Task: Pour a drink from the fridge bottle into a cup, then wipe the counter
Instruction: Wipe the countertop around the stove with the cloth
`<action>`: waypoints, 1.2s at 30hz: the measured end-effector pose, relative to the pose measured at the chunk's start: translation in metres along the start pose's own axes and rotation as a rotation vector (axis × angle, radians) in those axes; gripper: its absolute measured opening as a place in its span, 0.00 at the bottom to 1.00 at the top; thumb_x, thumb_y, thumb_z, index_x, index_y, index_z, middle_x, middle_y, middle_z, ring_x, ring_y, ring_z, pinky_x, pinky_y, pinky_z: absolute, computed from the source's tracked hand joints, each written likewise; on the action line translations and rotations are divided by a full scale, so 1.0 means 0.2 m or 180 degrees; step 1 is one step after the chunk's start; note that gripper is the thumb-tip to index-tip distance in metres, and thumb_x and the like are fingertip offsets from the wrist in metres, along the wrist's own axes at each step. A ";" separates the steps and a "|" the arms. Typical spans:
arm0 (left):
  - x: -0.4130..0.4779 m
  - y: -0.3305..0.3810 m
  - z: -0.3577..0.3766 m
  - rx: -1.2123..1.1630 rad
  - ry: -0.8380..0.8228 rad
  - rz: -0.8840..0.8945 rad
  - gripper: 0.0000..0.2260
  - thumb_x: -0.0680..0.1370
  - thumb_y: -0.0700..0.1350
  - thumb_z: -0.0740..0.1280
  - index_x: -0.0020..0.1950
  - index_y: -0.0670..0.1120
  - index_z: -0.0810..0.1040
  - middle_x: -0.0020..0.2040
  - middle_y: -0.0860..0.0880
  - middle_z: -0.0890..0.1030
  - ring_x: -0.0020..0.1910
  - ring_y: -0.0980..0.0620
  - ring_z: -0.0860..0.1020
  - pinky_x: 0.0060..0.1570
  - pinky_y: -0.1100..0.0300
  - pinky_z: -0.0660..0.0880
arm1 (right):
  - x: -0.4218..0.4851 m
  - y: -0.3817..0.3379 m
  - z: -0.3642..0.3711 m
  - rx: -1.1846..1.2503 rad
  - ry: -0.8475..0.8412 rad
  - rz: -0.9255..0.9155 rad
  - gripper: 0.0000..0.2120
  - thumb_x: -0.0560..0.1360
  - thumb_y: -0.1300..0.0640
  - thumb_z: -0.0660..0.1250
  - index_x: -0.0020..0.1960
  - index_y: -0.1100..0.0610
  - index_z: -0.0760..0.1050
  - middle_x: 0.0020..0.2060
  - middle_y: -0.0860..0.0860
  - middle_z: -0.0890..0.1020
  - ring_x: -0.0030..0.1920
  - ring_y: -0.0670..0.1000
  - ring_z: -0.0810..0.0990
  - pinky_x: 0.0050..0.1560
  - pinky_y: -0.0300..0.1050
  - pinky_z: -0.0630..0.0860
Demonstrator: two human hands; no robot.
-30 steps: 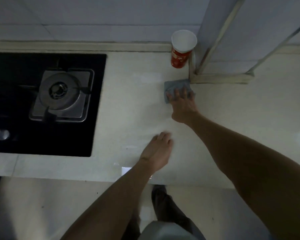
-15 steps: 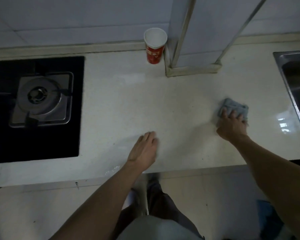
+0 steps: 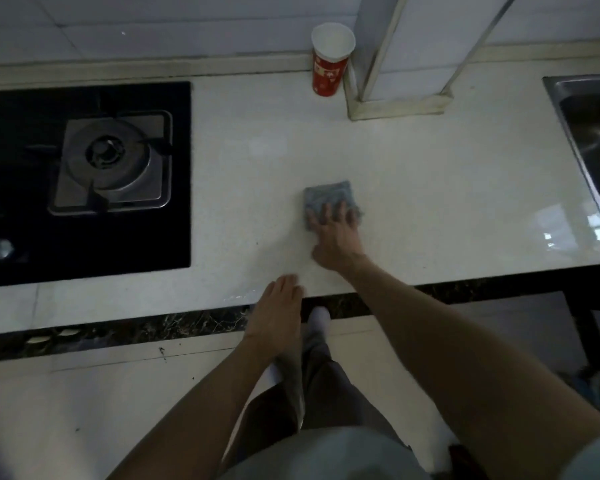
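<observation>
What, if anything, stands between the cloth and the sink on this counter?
Nothing visible. The right hand presses the cloth flat on the counter, and the stretch toward the sink is bare. The cup stands back at the wall, off that path.

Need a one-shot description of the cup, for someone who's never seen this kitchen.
Start at the pale counter between the black gas hob and the steel sink. Follow its back edge to the white boxed column; the cup stands upright just left of its base. It is the only red thing there: a tall cup with a white inside.
</observation>
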State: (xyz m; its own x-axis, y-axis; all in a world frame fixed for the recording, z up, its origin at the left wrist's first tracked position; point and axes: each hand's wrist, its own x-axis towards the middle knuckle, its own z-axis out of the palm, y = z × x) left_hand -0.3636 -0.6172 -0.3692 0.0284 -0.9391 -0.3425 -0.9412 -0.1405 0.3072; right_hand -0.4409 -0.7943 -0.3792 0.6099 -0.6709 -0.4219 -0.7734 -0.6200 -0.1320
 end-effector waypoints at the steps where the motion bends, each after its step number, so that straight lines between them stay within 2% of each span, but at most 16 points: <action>1: -0.01 0.00 0.01 -0.0043 0.0053 -0.0011 0.20 0.79 0.41 0.59 0.71 0.41 0.69 0.76 0.42 0.64 0.73 0.45 0.64 0.73 0.54 0.62 | -0.05 -0.06 0.03 -0.0006 -0.0012 -0.0141 0.39 0.75 0.52 0.62 0.80 0.51 0.46 0.79 0.59 0.44 0.76 0.66 0.36 0.74 0.65 0.36; 3: -0.02 0.01 0.04 -0.0030 0.0099 -0.0069 0.23 0.79 0.40 0.61 0.75 0.39 0.66 0.74 0.41 0.67 0.72 0.45 0.66 0.73 0.55 0.63 | -0.16 -0.11 0.09 -0.0036 0.0019 -0.0345 0.37 0.77 0.51 0.61 0.80 0.50 0.47 0.79 0.58 0.44 0.76 0.65 0.35 0.75 0.64 0.36; 5: -0.05 0.03 0.07 0.0209 0.0060 -0.0049 0.25 0.79 0.41 0.60 0.77 0.38 0.63 0.75 0.41 0.66 0.74 0.45 0.64 0.76 0.55 0.60 | -0.27 -0.11 0.17 -0.0089 0.0033 -0.0450 0.35 0.78 0.49 0.59 0.80 0.50 0.46 0.79 0.58 0.43 0.77 0.64 0.35 0.75 0.64 0.36; 7: -0.08 0.04 0.09 0.0421 -0.0028 -0.0025 0.25 0.80 0.43 0.58 0.78 0.38 0.63 0.77 0.41 0.63 0.77 0.44 0.60 0.78 0.53 0.55 | -0.37 -0.06 0.25 -0.0104 0.0125 -0.0496 0.35 0.78 0.52 0.61 0.80 0.50 0.48 0.79 0.58 0.45 0.77 0.65 0.37 0.75 0.64 0.37; 9: -0.09 0.04 0.09 0.0516 -0.0082 -0.0042 0.25 0.81 0.44 0.58 0.77 0.38 0.62 0.78 0.41 0.62 0.78 0.44 0.58 0.78 0.51 0.54 | -0.48 0.01 0.33 -0.0069 0.0323 -0.0492 0.35 0.76 0.55 0.63 0.79 0.50 0.53 0.79 0.58 0.51 0.77 0.65 0.42 0.75 0.66 0.41; 11: -0.08 0.05 0.08 0.0518 -0.0087 -0.0042 0.26 0.81 0.45 0.58 0.77 0.39 0.61 0.78 0.41 0.61 0.78 0.45 0.58 0.78 0.52 0.55 | -0.58 0.10 0.36 -0.0020 0.0441 -0.0410 0.31 0.75 0.54 0.57 0.78 0.50 0.58 0.78 0.58 0.57 0.77 0.66 0.48 0.75 0.66 0.46; 13: -0.07 0.08 0.06 0.0458 -0.0031 -0.0019 0.24 0.81 0.45 0.59 0.76 0.40 0.62 0.78 0.42 0.61 0.76 0.46 0.60 0.77 0.53 0.57 | -0.66 0.20 0.35 0.0011 0.0433 -0.0236 0.33 0.72 0.52 0.45 0.78 0.50 0.58 0.77 0.57 0.58 0.77 0.65 0.49 0.76 0.64 0.45; 14: -0.06 0.09 0.05 0.0395 0.0014 -0.0008 0.23 0.81 0.45 0.58 0.75 0.40 0.64 0.77 0.43 0.63 0.75 0.46 0.62 0.75 0.55 0.59 | -0.70 0.25 0.34 0.0007 0.0431 -0.0127 0.34 0.72 0.52 0.43 0.78 0.50 0.58 0.77 0.57 0.57 0.78 0.65 0.48 0.76 0.62 0.43; 17: -0.04 0.15 0.02 0.0146 -0.0012 -0.0155 0.19 0.81 0.42 0.59 0.72 0.39 0.68 0.72 0.42 0.69 0.70 0.45 0.68 0.69 0.55 0.66 | -0.75 0.39 0.33 -0.0027 0.0303 0.0276 0.32 0.76 0.58 0.54 0.79 0.48 0.53 0.78 0.58 0.54 0.78 0.64 0.46 0.76 0.61 0.44; 19: -0.03 0.20 0.01 0.0146 -0.0116 -0.0091 0.18 0.82 0.43 0.59 0.71 0.39 0.68 0.71 0.42 0.69 0.69 0.45 0.68 0.69 0.55 0.65 | -0.75 0.46 0.31 0.0002 0.0209 0.0459 0.34 0.77 0.58 0.59 0.79 0.48 0.51 0.78 0.58 0.53 0.78 0.65 0.46 0.77 0.60 0.46; 22: -0.01 0.26 0.00 0.0133 -0.0202 0.0122 0.20 0.82 0.43 0.58 0.73 0.40 0.67 0.74 0.42 0.66 0.71 0.45 0.66 0.72 0.55 0.63 | -0.73 0.51 0.28 0.0043 0.0086 0.0531 0.33 0.78 0.57 0.59 0.79 0.47 0.52 0.78 0.58 0.54 0.78 0.65 0.47 0.76 0.60 0.49; 28: 0.07 0.40 -0.03 0.0074 -0.0176 0.0151 0.20 0.80 0.40 0.58 0.72 0.39 0.68 0.72 0.42 0.68 0.69 0.44 0.68 0.69 0.54 0.67 | -0.70 0.61 0.26 0.0051 0.0020 0.0549 0.33 0.77 0.57 0.60 0.79 0.46 0.52 0.79 0.57 0.54 0.78 0.64 0.48 0.76 0.59 0.50; 33: 0.19 0.53 -0.03 0.0049 -0.0250 -0.0005 0.16 0.79 0.40 0.59 0.68 0.40 0.70 0.71 0.42 0.68 0.67 0.44 0.68 0.66 0.53 0.68 | -0.72 0.85 0.22 0.0056 0.0086 0.0604 0.34 0.77 0.58 0.61 0.80 0.47 0.51 0.79 0.57 0.52 0.78 0.63 0.46 0.77 0.58 0.48; 36: 0.28 0.65 -0.04 0.0073 -0.0276 -0.0067 0.17 0.80 0.40 0.59 0.69 0.40 0.70 0.72 0.43 0.68 0.68 0.44 0.68 0.66 0.53 0.68 | -0.73 1.06 0.18 0.0087 0.0105 0.0628 0.35 0.77 0.61 0.59 0.80 0.48 0.50 0.79 0.57 0.51 0.78 0.63 0.44 0.77 0.58 0.46</action>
State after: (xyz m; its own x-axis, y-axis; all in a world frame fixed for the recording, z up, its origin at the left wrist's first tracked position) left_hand -0.4825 -0.6902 -0.3416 0.0199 -0.9051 -0.4247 -0.9482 -0.1518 0.2790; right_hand -0.6998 -0.8123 -0.3772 0.4510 -0.7915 -0.4124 -0.8826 -0.4642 -0.0743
